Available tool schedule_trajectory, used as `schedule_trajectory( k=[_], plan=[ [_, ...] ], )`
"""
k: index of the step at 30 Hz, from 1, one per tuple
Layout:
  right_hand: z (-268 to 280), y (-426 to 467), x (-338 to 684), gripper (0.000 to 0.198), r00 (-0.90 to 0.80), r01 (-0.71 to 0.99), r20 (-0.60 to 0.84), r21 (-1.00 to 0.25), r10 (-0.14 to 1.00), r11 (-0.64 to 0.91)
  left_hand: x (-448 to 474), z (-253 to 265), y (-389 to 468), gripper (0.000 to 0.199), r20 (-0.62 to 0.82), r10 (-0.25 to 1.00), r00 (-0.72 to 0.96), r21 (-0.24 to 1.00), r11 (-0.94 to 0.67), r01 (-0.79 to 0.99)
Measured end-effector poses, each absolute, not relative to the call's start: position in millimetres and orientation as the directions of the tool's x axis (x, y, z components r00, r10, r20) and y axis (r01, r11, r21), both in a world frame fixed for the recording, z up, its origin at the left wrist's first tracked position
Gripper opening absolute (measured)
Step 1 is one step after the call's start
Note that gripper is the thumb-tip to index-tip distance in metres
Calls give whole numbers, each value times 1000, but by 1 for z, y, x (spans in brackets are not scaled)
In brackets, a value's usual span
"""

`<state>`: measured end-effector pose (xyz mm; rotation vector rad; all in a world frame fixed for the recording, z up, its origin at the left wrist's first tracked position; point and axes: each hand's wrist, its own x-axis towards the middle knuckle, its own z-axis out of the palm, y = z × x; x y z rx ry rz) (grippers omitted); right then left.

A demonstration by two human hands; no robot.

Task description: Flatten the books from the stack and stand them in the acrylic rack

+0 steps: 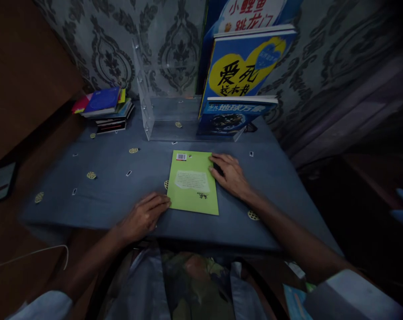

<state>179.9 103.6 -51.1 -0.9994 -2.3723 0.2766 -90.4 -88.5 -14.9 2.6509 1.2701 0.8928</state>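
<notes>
A thin light-green book lies flat on the table with its barcode side up. Printed text in a pale patch and a small dark drawing show on that cover. My left hand is closed at the book's lower left edge, its fingers bent and close together. At the upper right edge, the fingertips and thumb of my right hand grip the book's side. How far any fingers reach beneath the book is hidden.
Behind the book stands a clear acrylic book rack, with several upright picture books on its right side. A book stack sits at the back left. The patterned blue-grey tablecloth hangs over the front edge. A dark tablet-like device lies far left.
</notes>
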Motion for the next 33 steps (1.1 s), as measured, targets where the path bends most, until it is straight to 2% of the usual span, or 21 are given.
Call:
schedule_trajectory(
  k=[3,5,8,9,13,18,24,33],
  plan=[
    [-40,66,166,40,-615,583,407,-342,675,737,-85,-13,-98,43,451,745,491,230,-629,743],
    [-31,26,150,43,-706,469,405,-348,581,812,-82,-15,-102,44,444,755,483,198,-608,769],
    [-20,-28,123,59,-829,287,358,-389,430,876,-80,-21,-107,41,446,765,465,176,-584,792],
    [-20,-41,117,67,-843,270,342,-401,416,876,-80,-22,-108,40,447,766,462,176,-582,794],
    [-27,-56,112,84,-846,304,308,-393,435,868,-79,-24,-109,41,439,780,445,213,-572,792],
    [-35,-50,139,80,-831,360,309,-335,463,870,-77,-22,-106,47,479,761,438,216,-585,781],
    [-43,-52,174,85,-764,463,322,-331,560,822,-77,-25,-107,52,488,758,433,211,-583,784],
    [-47,-48,186,76,-752,472,343,-315,563,823,-71,-16,-93,47,393,800,454,193,-554,810]
  ],
)
